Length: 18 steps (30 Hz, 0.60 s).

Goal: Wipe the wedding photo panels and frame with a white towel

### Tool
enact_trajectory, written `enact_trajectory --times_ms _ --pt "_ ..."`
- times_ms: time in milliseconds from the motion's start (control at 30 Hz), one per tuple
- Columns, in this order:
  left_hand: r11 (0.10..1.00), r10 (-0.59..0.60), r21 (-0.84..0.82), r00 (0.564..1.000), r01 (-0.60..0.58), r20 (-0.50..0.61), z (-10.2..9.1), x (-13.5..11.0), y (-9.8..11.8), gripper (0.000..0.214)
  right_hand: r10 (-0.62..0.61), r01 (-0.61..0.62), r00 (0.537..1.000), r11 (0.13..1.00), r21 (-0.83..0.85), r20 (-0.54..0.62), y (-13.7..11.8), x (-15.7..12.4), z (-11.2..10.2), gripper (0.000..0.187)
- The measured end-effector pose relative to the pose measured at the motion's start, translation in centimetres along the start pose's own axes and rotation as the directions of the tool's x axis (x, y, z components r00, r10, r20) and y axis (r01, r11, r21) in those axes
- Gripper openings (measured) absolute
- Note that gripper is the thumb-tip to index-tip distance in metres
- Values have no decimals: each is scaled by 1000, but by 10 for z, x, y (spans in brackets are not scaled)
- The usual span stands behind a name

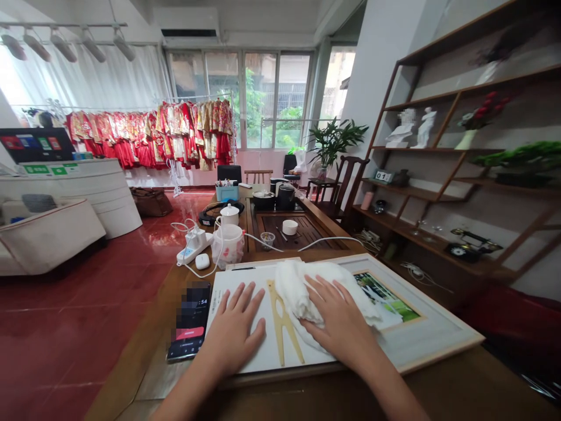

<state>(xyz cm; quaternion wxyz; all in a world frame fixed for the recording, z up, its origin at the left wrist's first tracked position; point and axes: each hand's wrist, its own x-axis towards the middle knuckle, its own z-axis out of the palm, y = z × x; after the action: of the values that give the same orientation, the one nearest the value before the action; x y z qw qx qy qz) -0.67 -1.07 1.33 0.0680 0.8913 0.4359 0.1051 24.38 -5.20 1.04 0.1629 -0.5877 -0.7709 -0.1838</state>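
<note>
My left hand [236, 327] lies flat with fingers spread on a white sheet or board [258, 304]. My right hand [339, 318] rests on a bunched white cloth [293, 286], its fingers apart across the folds and its thumb at the near side. Between the hands is a cream, fork-shaped flat tool [278, 327] with two legs, partly under the cloth. Beneath the cloth is a light wooden picture frame [456, 333], holding a green and white picture [397, 304] partly covered by the cloth.
Left of the board lie a phone [190, 324], a white earphone case [202, 261] and a power strip [193, 245]. Beyond stand a lidded white cup [229, 216], a wrapped pot [228, 245] and a tea tray [313, 234]. A white cable crosses behind the frame. Shelves [421, 199] rise at right.
</note>
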Motion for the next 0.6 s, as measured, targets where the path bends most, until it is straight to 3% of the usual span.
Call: enact_trajectory --times_ms 233,600 --pt "999 7 -33 999 -8 -36 4 -1 -2 54 -64 65 998 998 -15 21 -2 -34 -15 53" --pt "1000 16 -2 999 -16 -35 6 0 -3 54 -2 2 1000 1000 -27 -10 6 18 7 49"
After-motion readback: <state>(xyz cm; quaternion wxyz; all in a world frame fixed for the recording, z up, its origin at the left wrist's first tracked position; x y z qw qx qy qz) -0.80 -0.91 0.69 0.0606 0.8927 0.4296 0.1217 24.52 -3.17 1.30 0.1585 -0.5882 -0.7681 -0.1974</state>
